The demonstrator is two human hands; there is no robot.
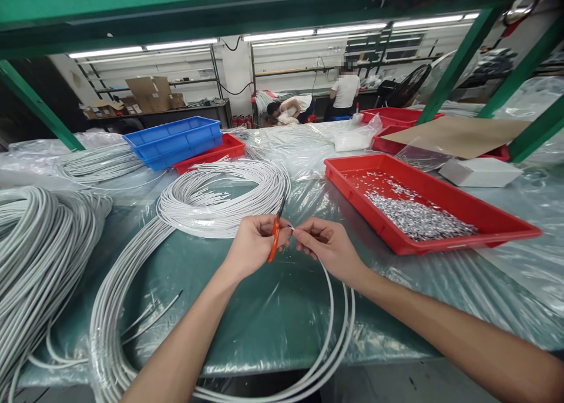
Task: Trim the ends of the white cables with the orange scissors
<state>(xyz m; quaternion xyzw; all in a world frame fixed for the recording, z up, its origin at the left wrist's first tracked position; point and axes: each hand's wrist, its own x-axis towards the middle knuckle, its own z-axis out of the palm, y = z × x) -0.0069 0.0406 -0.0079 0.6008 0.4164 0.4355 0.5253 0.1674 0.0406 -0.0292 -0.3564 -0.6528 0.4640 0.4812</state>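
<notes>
My left hand (253, 242) is closed around an orange-handled cutting tool (275, 237), its dark blades pointing up and away. My right hand (325, 244) pinches the end of a thin white cable (338, 318) right beside the tool's blades. That cable loops down from my right hand and over the table's front edge. Both hands hover above the green, plastic-covered table (247, 309), just in front of a large coil of white cables (222, 197).
A red tray (493, 215) with several small silver metal pieces sits to the right. Blue and red trays (176, 138) stand stacked at the back left. Big grey cable bundles (35, 250) lie at the left. Cardboard and a white box (478, 171) lie far right. People work in the background.
</notes>
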